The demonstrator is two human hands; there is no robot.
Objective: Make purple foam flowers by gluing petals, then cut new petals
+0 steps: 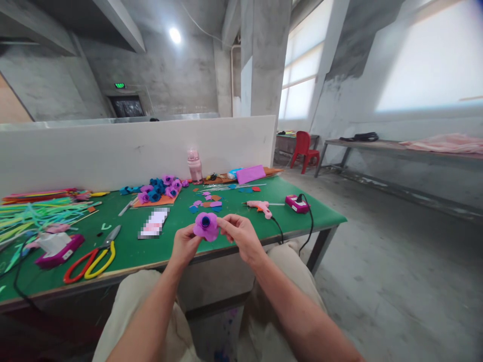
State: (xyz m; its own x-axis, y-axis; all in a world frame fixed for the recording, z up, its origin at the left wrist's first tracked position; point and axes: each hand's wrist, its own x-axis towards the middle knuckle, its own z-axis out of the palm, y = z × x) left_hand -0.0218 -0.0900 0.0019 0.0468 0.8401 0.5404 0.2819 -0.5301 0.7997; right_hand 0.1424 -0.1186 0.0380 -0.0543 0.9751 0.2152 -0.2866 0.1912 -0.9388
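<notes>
A purple flower (212,227) with a dark blue center is held above the near edge of a green-topped bench (130,257), between a person's two hands. The left hand (185,245), fingers closed together, grips the flower low on its left side; the right hand (240,235) pinches a petal at its right edge between thumb and fingers. Just beyond the flower, small blue, purple and brown pieces (207,204) lie scattered. To the right, a pink glue gun (260,206) rests on its side, near a magenta box (297,204) with a black plug in its top. To the left lie a phone-shaped object (154,223), its surface pixelated, and, nearer the edge, large scissors (98,255) with one red and one yellow handle, blades slightly apart. A second magenta box (62,250) sits left of the scissors, near a spread of green, yellow and red strips (33,213). At the far side, a cluster of purple and blue flowers (161,190) is heaped partly on an orange sheet (160,201), left of a pink bottle (194,167) standing upright before a white partition (94,156). A red chair (303,149) stands on the floor beyond, at right.
</notes>
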